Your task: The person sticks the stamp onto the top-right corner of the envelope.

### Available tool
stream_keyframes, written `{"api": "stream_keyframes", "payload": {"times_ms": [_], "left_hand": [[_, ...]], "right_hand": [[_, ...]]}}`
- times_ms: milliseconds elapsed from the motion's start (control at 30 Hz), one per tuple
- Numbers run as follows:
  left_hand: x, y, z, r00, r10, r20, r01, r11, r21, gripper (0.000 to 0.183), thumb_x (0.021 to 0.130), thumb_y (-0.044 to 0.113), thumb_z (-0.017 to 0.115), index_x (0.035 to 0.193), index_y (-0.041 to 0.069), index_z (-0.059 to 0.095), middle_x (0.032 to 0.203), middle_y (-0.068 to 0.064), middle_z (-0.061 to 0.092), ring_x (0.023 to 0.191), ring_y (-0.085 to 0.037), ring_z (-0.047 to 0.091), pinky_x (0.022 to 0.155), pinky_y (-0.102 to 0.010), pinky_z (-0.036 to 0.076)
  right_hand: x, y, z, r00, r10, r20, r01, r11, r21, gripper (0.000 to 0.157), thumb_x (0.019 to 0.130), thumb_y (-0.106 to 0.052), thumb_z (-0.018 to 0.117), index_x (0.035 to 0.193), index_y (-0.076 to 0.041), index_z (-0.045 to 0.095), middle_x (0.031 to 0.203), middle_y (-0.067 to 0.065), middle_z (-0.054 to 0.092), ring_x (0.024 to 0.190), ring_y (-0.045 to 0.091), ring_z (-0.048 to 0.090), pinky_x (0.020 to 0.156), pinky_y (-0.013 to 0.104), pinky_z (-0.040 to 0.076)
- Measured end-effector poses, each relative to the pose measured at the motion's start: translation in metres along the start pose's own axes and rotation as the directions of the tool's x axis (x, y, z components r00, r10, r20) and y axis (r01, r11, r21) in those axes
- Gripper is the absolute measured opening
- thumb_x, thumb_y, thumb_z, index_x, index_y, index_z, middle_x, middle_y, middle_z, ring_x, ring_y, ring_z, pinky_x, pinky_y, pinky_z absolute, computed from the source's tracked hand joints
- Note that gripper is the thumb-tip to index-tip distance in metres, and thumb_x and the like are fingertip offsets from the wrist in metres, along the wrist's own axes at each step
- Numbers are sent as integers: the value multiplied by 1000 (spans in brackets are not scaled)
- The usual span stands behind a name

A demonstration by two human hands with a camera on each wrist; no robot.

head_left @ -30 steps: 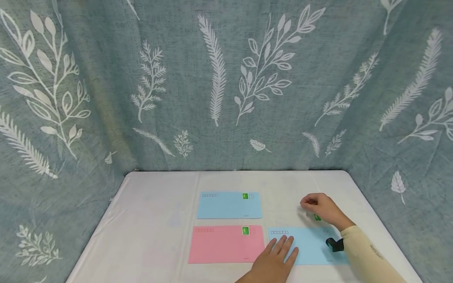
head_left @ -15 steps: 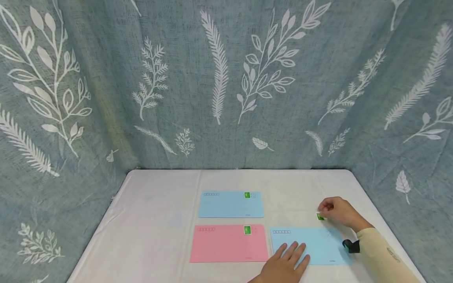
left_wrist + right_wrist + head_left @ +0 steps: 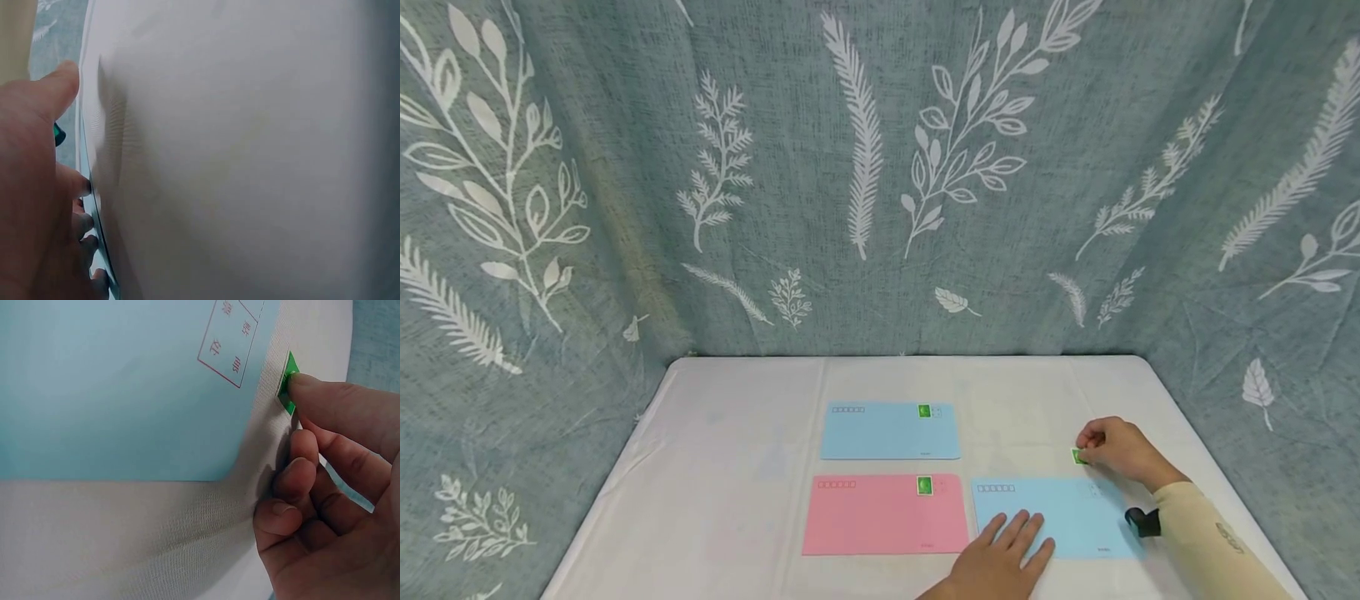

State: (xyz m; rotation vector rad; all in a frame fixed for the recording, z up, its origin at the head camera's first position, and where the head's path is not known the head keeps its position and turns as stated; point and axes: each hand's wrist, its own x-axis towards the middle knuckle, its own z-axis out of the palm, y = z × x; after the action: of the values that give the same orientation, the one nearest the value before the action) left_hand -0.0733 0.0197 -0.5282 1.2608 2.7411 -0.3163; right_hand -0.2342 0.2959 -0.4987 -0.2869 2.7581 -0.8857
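In the head view, my left hand (image 3: 996, 560) lies with fingers spread on the lower-left part of a light blue envelope (image 3: 1078, 525). My right hand (image 3: 1118, 447) is just beyond that envelope's top right corner. It pinches a small green stamp (image 3: 290, 384) with a white border between thumb and index finger, while the other fingers curl below. Beside the stamp, the right wrist view shows the envelope's corner with a red printed box (image 3: 228, 340). The left wrist view shows the left fingertips (image 3: 87, 222) along the envelope's edge.
A pink envelope (image 3: 880, 521) lies left of the blue one, bearing a green stamp (image 3: 924, 485). Behind it lies another blue envelope (image 3: 872, 437), also stamped (image 3: 924, 411). All lie on a white-covered table (image 3: 722, 483) enclosed by a leaf-patterned curtain (image 3: 775, 167).
My right hand has moved to the right, and its fingertips have come onto the green stamp and now pinch it. The left hand has slid slightly right on the blue envelope.
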Motion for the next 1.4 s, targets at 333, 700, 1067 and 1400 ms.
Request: {"api": "stream_keyframes", "payload": {"times_ms": [333, 700, 1067, 1400], "left_hand": [[2, -9, -3, 1000, 22, 2, -22, 999, -26, 90, 103, 83, 26, 175, 28, 25, 180, 1, 17, 164, -14, 18, 127, -31, 24], [2, -13, -12, 999, 32, -9, -32, 998, -45, 89, 103, 82, 31, 173, 27, 31, 178, 1, 22, 162, -14, 22, 126, -31, 26], [7, -12, -20, 1000, -2, 4, 2, 997, -71, 84, 106, 79, 30, 171, 26, 38, 174, 8, 29, 159, -8, 27, 123, -29, 31], [12, -12, -9, 999, 36, 27, -34, 997, -63, 92, 99, 86, 38, 172, 28, 35, 176, 8, 25, 159, -8, 24, 123, -28, 32]], "right_hand": [[0, -2, 0, 999, -40, -12, 40, 999, -9, 18, 89, -3, 84, 88, -8, 67, 80, 1, 59, 75, 20, 55, 66, 33, 47], [3, -3, -1, 999, -36, -33, 35, 999, -14, 16, 89, 0, 81, 90, -8, 67, 82, 2, 61, 77, 20, 56, 67, 32, 49], [3, 0, -5, 995, -94, -37, 93, 995, -38, 8, 99, -3, 74, 92, -8, 75, 86, -1, 68, 79, 18, 60, 72, 37, 53], [-10, 6, -10, 995, -80, -55, 80, 997, 9, 5, 99, -8, 77, 94, -9, 77, 87, -1, 70, 80, 19, 61, 70, 33, 52]]}}
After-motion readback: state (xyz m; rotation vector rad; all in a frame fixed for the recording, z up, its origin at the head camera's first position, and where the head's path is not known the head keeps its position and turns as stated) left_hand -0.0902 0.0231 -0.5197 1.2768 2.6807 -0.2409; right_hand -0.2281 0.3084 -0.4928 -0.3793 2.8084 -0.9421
